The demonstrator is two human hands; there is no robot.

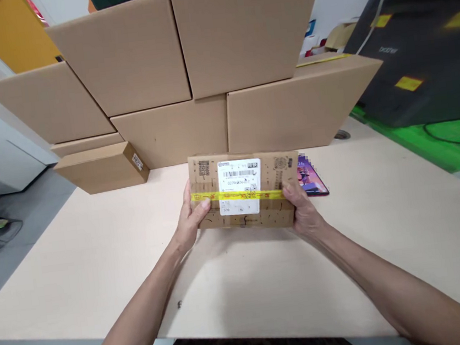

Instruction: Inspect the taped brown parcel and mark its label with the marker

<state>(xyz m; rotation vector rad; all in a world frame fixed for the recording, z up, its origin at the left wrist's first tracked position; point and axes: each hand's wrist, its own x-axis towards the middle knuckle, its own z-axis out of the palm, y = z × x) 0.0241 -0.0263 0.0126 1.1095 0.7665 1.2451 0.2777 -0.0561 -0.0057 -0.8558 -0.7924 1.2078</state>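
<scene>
The flat brown box point(269, 177) bears a white label point(239, 178) crossed by yellow tape point(273, 194); the left hand point(188, 217) and right hand point(304, 211) pinch its ends, thumbs point(203, 206) in front.

Closed brown cardboard parcel point(270, 176), held up over the tabletop point(117, 246).
Flat and oblong, it tilts its printed face toward the camera, yellow tape point(238, 195) running lengthwise across the white shipping label point(239, 178).
</scene>
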